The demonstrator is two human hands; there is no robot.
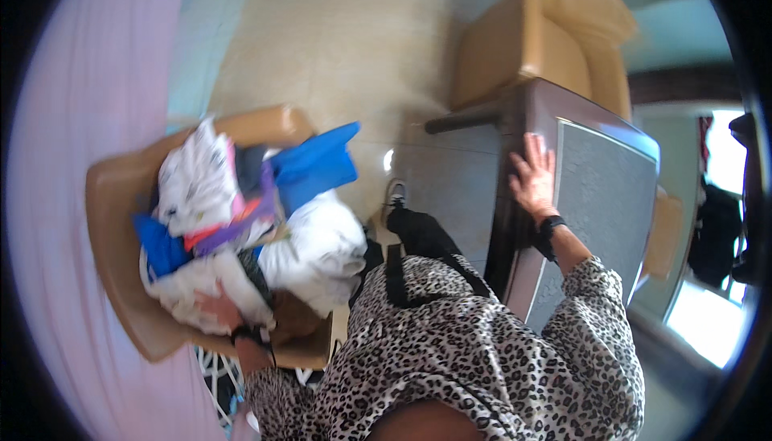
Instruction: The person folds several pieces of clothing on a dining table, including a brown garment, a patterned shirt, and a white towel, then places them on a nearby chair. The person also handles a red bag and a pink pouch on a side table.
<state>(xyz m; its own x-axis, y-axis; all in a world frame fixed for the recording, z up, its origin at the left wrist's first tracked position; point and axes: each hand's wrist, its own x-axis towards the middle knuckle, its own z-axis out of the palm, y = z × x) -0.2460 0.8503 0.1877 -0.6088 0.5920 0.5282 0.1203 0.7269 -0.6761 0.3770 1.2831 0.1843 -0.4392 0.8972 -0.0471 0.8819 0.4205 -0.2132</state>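
My left hand [218, 308] lies with its fingers apart on a white cloth [181, 296], part of a pile of garments heaped on a tan armchair [120, 248]. In the pile are a white printed garment [196, 182], a purple cloth [238, 228], a blue cloth [319, 163] that sticks out over the front, and a white bundle [319, 248] near my leg. On the other side, my right hand [534, 178] rests flat, fingers spread, on the edge of a table [609, 212] with a grey textured inset. It holds nothing.
Another tan armchair [543, 43] stands at the far end of the table. Pink curtain-like fabric [108, 79] hangs along the left side. Between the chair and table, my shoe [396, 194] is on the tiled floor [338, 49]. A patterned bag-like item [220, 381] sits below the left armchair.
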